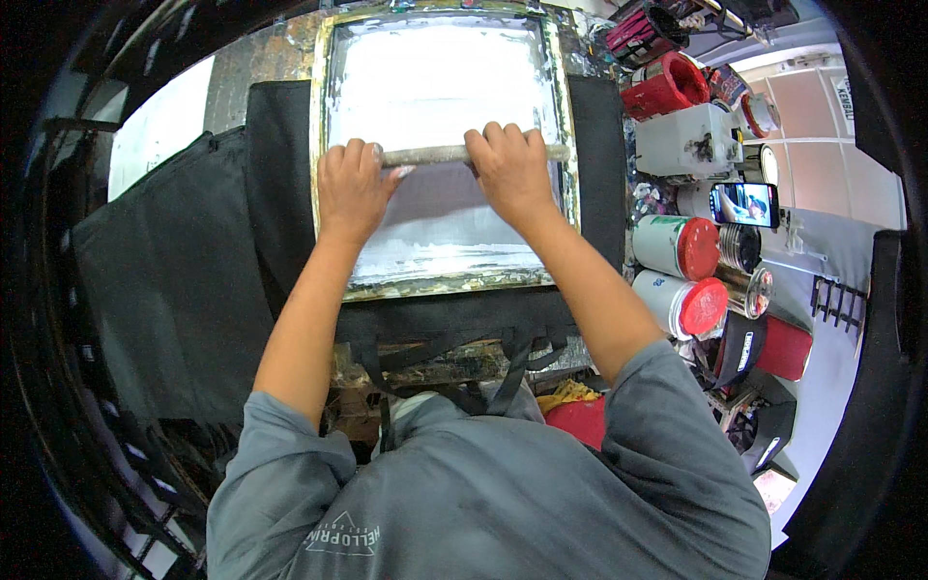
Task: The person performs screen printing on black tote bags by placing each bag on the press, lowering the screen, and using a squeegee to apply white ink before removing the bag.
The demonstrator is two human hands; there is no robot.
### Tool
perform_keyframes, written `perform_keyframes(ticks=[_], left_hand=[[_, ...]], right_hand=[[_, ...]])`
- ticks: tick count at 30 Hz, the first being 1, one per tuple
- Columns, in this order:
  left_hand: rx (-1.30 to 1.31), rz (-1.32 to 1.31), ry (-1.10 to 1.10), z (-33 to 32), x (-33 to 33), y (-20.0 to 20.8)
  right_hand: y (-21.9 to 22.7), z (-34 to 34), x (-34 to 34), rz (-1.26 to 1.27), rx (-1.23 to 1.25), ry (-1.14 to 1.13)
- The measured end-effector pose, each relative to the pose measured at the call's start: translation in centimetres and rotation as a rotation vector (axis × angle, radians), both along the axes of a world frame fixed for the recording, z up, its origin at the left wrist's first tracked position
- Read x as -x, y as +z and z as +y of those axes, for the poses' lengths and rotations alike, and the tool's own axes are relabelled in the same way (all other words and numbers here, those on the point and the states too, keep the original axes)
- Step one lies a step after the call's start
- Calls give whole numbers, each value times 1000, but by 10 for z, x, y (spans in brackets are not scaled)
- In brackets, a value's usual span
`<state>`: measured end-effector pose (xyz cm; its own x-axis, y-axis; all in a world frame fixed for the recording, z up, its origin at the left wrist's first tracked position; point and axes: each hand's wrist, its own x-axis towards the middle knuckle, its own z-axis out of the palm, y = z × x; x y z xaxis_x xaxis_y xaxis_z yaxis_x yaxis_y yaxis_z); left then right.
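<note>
A screen printing frame [568,106] with a paint-stained rim lies flat in front of me, on top of a black fabric bag [604,164]. Across its mesh runs a squeegee [425,155] with a pale, worn handle. My left hand [354,188] is closed around the squeegee's left end, near the frame's left rim. Toward the other end, my right hand [512,176] grips it with the fingers folded over the top. White ink [435,68] covers the mesh beyond the squeegee. Nearer to me the mesh looks greyish, with a white smear by the front rim. The squeegee's blade is hidden.
More black fabric [174,271] drapes at the left. Along the right stand red-lidded tubs [667,246], a white jerrycan [681,140], a red can [667,87] and a phone [744,205] with its screen lit. Black straps [454,353] hang over the table's near edge.
</note>
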<state>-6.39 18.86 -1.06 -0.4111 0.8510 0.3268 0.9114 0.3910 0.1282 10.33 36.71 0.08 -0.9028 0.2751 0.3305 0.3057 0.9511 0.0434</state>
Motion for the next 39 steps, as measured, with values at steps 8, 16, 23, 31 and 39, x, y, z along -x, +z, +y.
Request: perform_keyframes(ticks=[8,16,23,31,39], left_hand=[[23,-45,18,-61,-56,2],[-162,-213,32,-95,-78,9],[129,-521,432,-160,-86,-13],[-215,-635,413,-161,-89,-1],[-466,-887,354,-157,-79,60]], right_hand=[[3,-62,-56,-39,7,-14],[16,-77,-70,-137,-24,-32],[28,-112,-94,-161,290,-52],[51,-104,-88,-135,349,-41],[136,-96,-80,-99,311,-30]])
